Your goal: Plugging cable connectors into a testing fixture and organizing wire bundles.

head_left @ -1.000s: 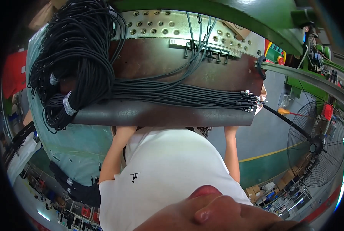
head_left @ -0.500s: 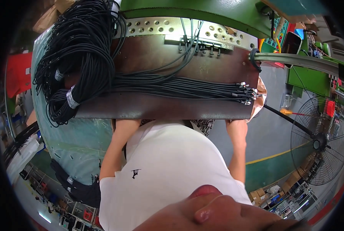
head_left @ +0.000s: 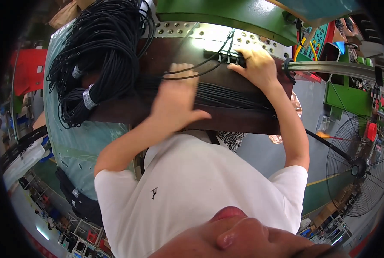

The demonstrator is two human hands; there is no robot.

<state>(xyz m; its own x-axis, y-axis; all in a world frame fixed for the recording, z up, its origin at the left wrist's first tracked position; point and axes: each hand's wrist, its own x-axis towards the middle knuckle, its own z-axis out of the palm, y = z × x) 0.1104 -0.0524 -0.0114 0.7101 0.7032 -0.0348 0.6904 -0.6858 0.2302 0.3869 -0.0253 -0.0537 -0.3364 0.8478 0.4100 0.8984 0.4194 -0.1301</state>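
My left hand (head_left: 177, 96) is over the brown work board (head_left: 239, 122), above a row of dark cables (head_left: 226, 95). Its thumb sticks out to the side and the fingers reach forward, slightly smeared by motion, by two or three loose cables (head_left: 205, 66). These loose cables run up to a dark metal fixture bar (head_left: 220, 56) at the press. My right hand (head_left: 260, 66) grips the right end of that bar, thumb in front and fingers over the top. My right forearm hides the cables' right ends.
A big coil of black cables (head_left: 101, 51), tied with silver bands, lies at the left. Behind the bar are a perforated metal plate (head_left: 175, 30) and the green machine body (head_left: 226, 10). A metal rail (head_left: 329, 65) and a floor fan (head_left: 359, 165) stand to the right.
Both hands have risen from the board's front edge onto the work area. My right hand has taken hold of the fixture bar; my left has come over the cables.
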